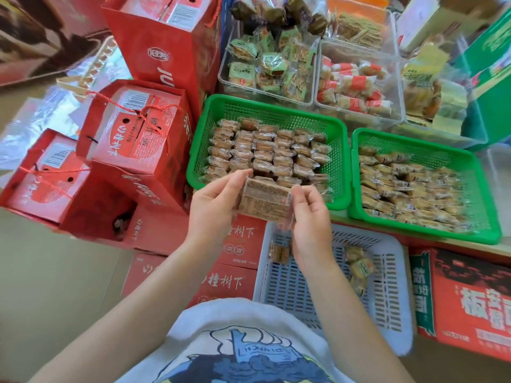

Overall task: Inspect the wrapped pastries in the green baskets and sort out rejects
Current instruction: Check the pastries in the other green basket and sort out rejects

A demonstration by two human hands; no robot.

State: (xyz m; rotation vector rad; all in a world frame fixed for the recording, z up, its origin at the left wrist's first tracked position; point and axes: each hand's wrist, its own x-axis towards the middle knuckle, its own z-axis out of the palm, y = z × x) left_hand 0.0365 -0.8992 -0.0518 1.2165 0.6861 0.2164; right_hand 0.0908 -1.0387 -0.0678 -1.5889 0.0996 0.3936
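Observation:
Both hands hold one clear-wrapped brown pastry [264,199] in front of me. My left hand [214,204] grips its left end and my right hand [309,217] pinches its right end. Behind it, the left green basket [199,150] holds tidy rows of wrapped pastries [265,153]. The right green basket [481,194] holds a looser heap of wrapped pastries [409,189]. Below my hands sits a white slotted basket [387,294] with a few wrapped pastries [359,266] in it.
Red gift boxes [132,139] with rope handles are stacked at the left and under the white basket. Clear bins of other wrapped snacks [271,67] stand behind the green baskets. A red carton [470,302] sits at the lower right.

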